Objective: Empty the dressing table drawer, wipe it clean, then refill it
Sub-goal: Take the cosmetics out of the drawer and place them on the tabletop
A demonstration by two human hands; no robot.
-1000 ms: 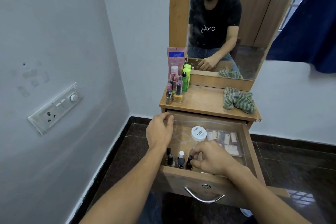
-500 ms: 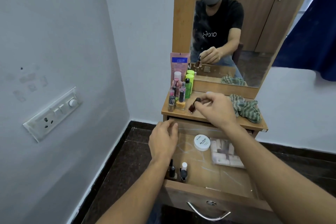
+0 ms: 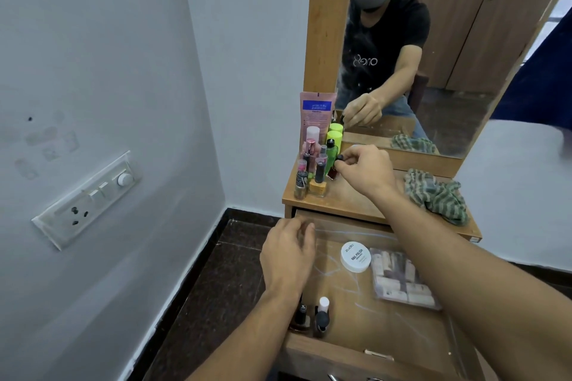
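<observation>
The wooden drawer (image 3: 365, 359) stands pulled out under the dressing table top (image 3: 356, 198). In it lie a white round nail polish jar (image 3: 356, 256), a clear box of small items (image 3: 400, 280) and two small bottles (image 3: 312, 314) at the front left. My right hand (image 3: 363, 168) holds a dark red nail polish bottle (image 3: 333, 172) by its black cap, its base on the table top beside a cluster of cosmetics (image 3: 315, 158). My left hand (image 3: 289, 254) rests on the drawer's left rim, fingers curled, holding nothing I can see.
A striped green cloth (image 3: 436, 195) lies on the table top at the right. The mirror (image 3: 433, 49) rises behind it. A grey wall with a switch panel (image 3: 89, 198) closes in on the left. Dark floor tiles (image 3: 201, 288) lie below.
My right hand lifted a dark red bottle out of the drawer's front left and carried it up to the table top beside the cosmetics. The left hand stayed on the drawer rim.
</observation>
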